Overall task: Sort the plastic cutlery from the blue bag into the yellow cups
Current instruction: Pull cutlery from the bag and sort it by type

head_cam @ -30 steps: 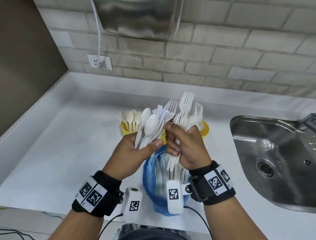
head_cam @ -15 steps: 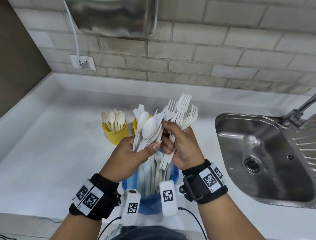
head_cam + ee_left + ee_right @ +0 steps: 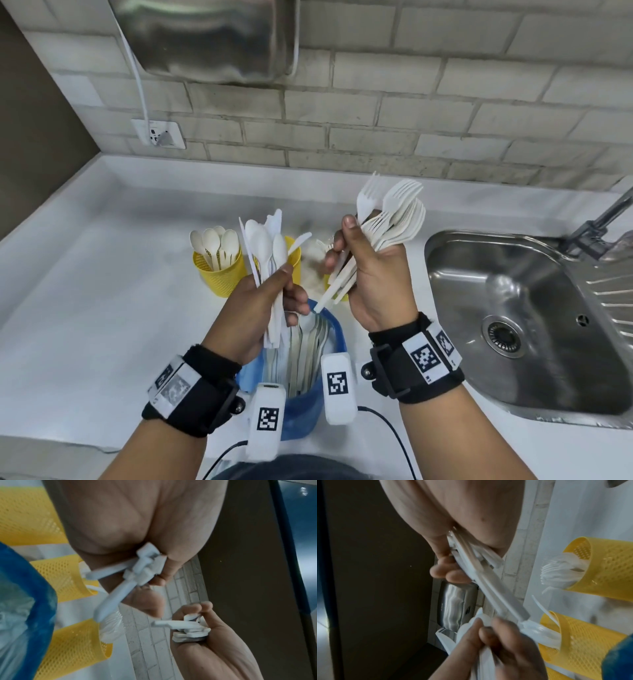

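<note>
White plastic cutlery, sorted in part: our right hand (image 3: 375, 270) clasps a fanned bundle of forks (image 3: 394, 219), our left hand (image 3: 263, 301) grips a mixed bunch of spoons and knives (image 3: 267, 246), both raised above the open blue bag (image 3: 301, 404), where more pieces stand. Yellow mesh cups (image 3: 222, 274) sit just behind on the white counter (image 3: 85, 291), the leftmost holding spoons, another holding forks. We judge the risks thus: loose handles slipping from either full fist, or a stray knife riding into the wrong cup
</note>
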Tool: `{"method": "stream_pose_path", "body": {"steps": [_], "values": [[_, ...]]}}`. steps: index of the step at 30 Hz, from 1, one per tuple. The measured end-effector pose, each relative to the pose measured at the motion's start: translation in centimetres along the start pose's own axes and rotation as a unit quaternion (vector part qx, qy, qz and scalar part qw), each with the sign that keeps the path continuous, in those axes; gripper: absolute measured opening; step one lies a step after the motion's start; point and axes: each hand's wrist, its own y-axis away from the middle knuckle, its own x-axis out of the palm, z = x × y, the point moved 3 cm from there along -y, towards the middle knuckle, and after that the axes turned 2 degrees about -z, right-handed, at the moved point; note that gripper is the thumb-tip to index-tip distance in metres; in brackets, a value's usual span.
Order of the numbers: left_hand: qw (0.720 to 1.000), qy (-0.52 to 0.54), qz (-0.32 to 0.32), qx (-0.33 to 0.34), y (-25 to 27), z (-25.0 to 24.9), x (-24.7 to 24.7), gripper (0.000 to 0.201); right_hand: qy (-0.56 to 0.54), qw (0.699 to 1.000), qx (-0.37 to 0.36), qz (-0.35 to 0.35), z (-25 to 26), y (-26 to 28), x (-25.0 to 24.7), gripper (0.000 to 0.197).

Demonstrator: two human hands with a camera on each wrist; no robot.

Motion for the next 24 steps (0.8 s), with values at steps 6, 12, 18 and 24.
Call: {"method": "stream_pose_path", "body": {"steps": [6, 12, 18, 24], "values": [[0.993, 0.069, -0.016, -0.092, -1.3, 0.7, 0.6, 0.029, 0.065, 0.992, -0.104, 0.023, 0.4, -0.4, 0.9, 0.016], [0.987, 0.12, 0.025, -0.103, -2.1, 0.8, 1.4, 0.022, 0.126, 0.987, -0.094, 0.02, -1.3, -0.6, 1.5, 0.011], [0.981, 0.138, 0.075, -0.112, -3.1, 1.3, 1.4, 0.041, 0.169, 0.983, -0.072, -0.001, -3.6, -0.4, 0.9, 0.027], [0.976, 0.17, 0.075, -0.112, -3.4, 1.0, 1.7, 0.038, 0.204, 0.975, -0.086, -0.026, -4.7, -0.6, 0.7, 0.004]]}}
